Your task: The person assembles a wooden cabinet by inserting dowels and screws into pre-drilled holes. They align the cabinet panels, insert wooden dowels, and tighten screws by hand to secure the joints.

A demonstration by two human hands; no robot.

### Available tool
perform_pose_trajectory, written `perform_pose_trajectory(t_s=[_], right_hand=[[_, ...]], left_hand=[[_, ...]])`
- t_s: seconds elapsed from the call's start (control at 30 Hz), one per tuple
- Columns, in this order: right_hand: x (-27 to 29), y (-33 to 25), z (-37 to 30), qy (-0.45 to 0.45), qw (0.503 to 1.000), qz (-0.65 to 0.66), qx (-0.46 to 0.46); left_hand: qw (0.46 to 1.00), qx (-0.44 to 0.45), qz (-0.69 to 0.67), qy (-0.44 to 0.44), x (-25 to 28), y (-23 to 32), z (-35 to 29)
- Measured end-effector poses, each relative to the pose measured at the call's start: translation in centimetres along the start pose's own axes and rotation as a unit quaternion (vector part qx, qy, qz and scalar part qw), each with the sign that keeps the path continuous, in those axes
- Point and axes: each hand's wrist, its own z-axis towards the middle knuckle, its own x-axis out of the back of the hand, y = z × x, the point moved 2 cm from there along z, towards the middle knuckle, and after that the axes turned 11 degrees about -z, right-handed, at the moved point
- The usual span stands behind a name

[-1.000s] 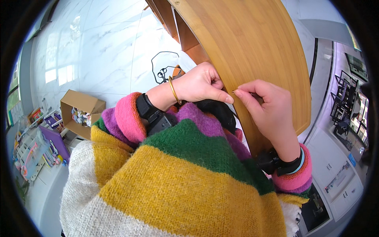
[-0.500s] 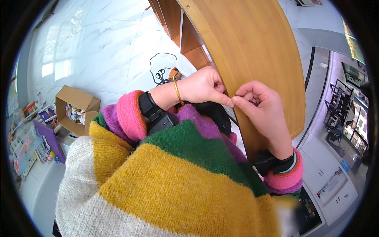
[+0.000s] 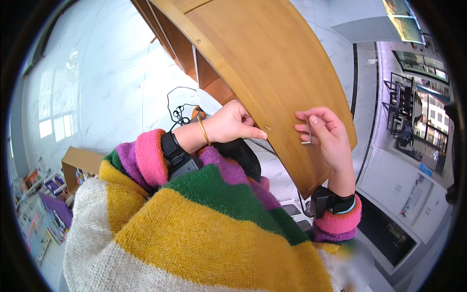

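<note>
One slim L-shaped hex key (image 3: pixel 309 130) is pinched between the thumb and fingers of our right hand (image 3: pixel 331 134), toward three o'clock in the head view, reckoning from its middle. We hold it above the wooden panel (image 3: pixel 272 68), its long arm running roughly from twelve to six and its short foot pointing to nine. Near the panel's edge we see a small screw (image 3: pixel 267 128), a little toward two o'clock from the middle; the hex key is apart from it.

Our left hand (image 3: pixel 233 124) lies by that edge with fingers curled inward and thumb stretched out, the thumb's tip just beside the screw. We cannot tell whether its fingers grip anything. A gold bangle (image 3: pixel 202 130) circles the left wrist, and our striped sweater (image 3: pixel 214 219) fills the view around six.

The panel spreads mostly toward one o'clock, with a round fitting (image 3: pixel 198 41) near eleven. Toward ten lies the pale marbled floor (image 3: pixel 107 73); near nine we see an open cardboard box (image 3: pixel 80 160). White cabinets (image 3: pixel 389 177) stand between three and four.
</note>
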Motion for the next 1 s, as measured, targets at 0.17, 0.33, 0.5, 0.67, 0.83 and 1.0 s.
perform_pose_trajectory(t_s=[0.17,0.33,0.5,0.67,0.83,1.0], right_hand=[[1.3,-0.8,-0.9,0.200,0.897,-0.350,0.180],[2.0,-0.9,-0.5,0.195,0.803,-0.547,0.134],[0.5,-1.0,3.1,0.162,0.765,-0.597,0.179],[0.3,-2.4,5.6,0.039,0.658,-0.704,0.264],[0.6,-3.0,5.0,0.002,0.763,-0.573,0.297],[0.0,-1.9,2.4,-0.021,0.919,-0.282,0.276]], left_hand=[[1.000,0.008,0.004,0.011,0.9,-0.1,0.2],[1.000,-0.003,0.008,0.020,1.8,-0.1,0.4],[0.999,-0.028,0.017,0.027,2.2,0.0,0.6],[0.999,-0.004,0.036,0.031,2.9,-0.1,0.9],[1.000,0.012,-0.008,0.009,3.5,-0.2,0.9],[0.999,0.037,0.013,0.025,3.4,-0.3,1.0]])
